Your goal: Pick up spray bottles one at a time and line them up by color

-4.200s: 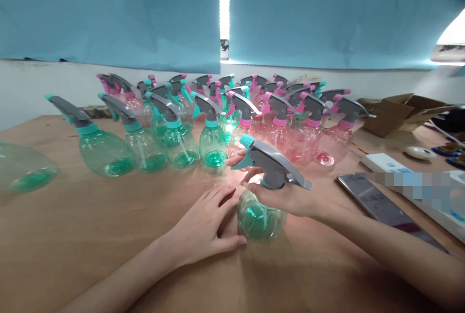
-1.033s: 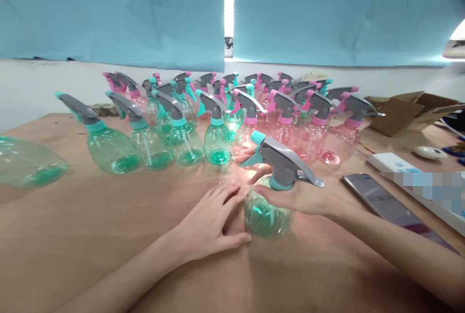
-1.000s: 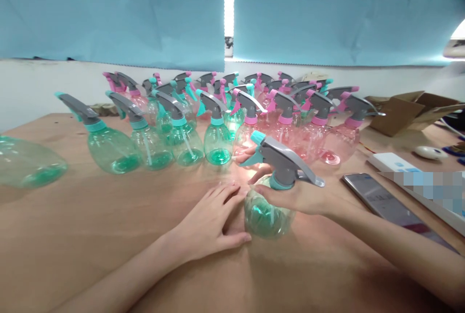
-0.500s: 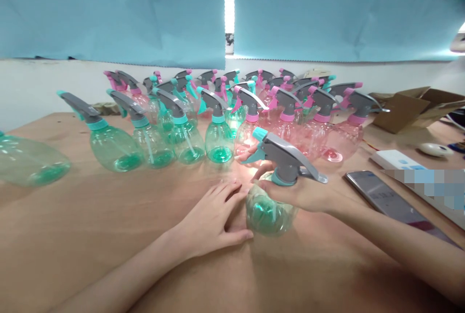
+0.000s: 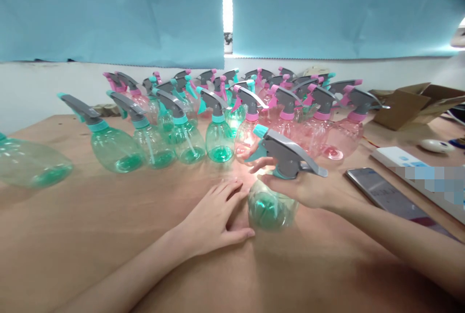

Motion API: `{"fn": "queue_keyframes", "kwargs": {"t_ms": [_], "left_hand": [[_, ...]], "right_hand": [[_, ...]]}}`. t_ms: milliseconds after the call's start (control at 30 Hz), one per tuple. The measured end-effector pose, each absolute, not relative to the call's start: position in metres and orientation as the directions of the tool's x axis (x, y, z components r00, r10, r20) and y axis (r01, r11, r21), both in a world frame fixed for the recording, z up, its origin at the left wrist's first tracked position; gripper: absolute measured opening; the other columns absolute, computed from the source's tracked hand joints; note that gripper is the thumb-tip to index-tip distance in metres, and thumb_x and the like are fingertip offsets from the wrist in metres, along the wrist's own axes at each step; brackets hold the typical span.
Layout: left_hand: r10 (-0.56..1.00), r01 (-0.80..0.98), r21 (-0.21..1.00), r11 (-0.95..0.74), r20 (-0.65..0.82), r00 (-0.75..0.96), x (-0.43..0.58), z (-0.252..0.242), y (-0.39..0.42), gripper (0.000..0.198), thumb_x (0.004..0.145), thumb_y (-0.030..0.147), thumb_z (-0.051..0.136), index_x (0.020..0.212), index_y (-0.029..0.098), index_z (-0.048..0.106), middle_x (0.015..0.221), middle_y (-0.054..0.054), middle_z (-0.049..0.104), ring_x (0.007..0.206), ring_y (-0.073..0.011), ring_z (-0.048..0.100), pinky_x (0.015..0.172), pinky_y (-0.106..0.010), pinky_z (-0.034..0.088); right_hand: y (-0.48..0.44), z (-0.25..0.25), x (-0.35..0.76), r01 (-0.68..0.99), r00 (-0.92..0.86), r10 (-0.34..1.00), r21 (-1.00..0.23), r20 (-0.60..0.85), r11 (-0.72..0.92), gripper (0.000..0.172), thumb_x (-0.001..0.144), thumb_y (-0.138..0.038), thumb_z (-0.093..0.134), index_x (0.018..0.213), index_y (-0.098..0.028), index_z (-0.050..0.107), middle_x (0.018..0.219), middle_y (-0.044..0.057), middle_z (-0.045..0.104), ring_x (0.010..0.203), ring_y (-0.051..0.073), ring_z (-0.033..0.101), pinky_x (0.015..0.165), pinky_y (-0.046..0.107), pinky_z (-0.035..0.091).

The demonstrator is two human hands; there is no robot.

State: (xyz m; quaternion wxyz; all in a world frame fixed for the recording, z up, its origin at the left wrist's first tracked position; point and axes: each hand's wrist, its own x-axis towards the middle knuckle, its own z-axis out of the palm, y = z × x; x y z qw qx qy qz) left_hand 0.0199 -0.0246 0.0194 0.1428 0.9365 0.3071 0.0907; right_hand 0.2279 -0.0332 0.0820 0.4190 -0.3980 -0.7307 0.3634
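A green spray bottle (image 5: 272,209) with a grey and teal trigger head stands on the wooden table (image 5: 145,269), a little right of centre. My right hand (image 5: 290,187) is wrapped round its neck, just under the head, with some fingers near the teal trigger. Just left of the bottle, my left hand (image 5: 214,216) lies flat on the table, fingers spread and holding nothing. Behind both hands is a row of green spray bottles (image 5: 220,141) and pink spray bottles (image 5: 341,138), with several more bottles further back.
At the far left lies part of another green bottle (image 5: 36,163). On the right are a phone (image 5: 392,201), a white box (image 5: 407,167), a white mouse (image 5: 436,146) and an open cardboard box (image 5: 407,109). Blue curtains hang behind the table.
The fingers of my right hand have shifted slightly up around the neck and trigger of the bottle. My left hand has stayed in place.
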Motion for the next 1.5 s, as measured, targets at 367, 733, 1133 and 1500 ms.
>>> {"fn": "queue_keyframes", "kwargs": {"t_ms": [367,733,1133,1500], "left_hand": [[0.598,0.546,0.315,-0.776,0.095,0.795,0.0195,0.0189,-0.0258,0.073,0.082,0.055,0.063,0.14,0.017,0.039,0.143,-0.015,0.041,0.133,-0.0345,0.035,0.107,-0.05,0.031],[0.601,0.548,0.312,-0.776,0.103,0.793,0.0193,0.0172,-0.0253,0.071,0.082,0.055,0.063,0.139,0.018,0.04,0.143,-0.015,0.042,0.132,-0.0348,0.036,0.107,-0.05,0.031],[0.595,0.548,0.299,-0.782,0.095,0.798,0.02,0.0183,-0.0252,0.071,0.083,0.055,0.062,0.139,0.017,0.04,0.144,-0.015,0.041,0.133,-0.0334,0.035,0.107,-0.048,0.031],[0.592,0.543,0.298,-0.785,0.105,0.799,0.0189,0.017,-0.0257,0.071,0.082,0.056,0.062,0.139,0.018,0.04,0.143,-0.015,0.041,0.133,-0.0331,0.036,0.107,-0.048,0.031]], "right_hand": [[-0.0333,0.0887,0.223,0.344,-0.271,0.907,-0.847,0.323,0.405,0.036,0.071,-0.016,0.056,0.103,-0.029,0.064,0.107,0.0,0.069,0.079,0.018,0.068,0.074,0.032,0.057],[-0.0355,0.0922,0.2234,0.326,-0.286,0.917,-0.872,0.276,0.364,0.044,0.074,-0.011,0.055,0.113,-0.029,0.061,0.122,0.0,0.065,0.085,0.02,0.07,0.08,0.033,0.057],[-0.0337,0.0888,0.2239,0.224,-0.33,0.893,-0.893,0.307,0.39,0.056,0.076,-0.007,0.056,0.126,-0.032,0.056,0.129,0.0,0.062,0.111,0.021,0.063,0.092,0.034,0.054],[-0.0327,0.0852,0.2249,0.235,-0.33,0.888,-0.883,0.322,0.407,0.05,0.077,-0.009,0.056,0.121,-0.033,0.059,0.129,0.0,0.062,0.099,0.021,0.068,0.084,0.034,0.057]]}}
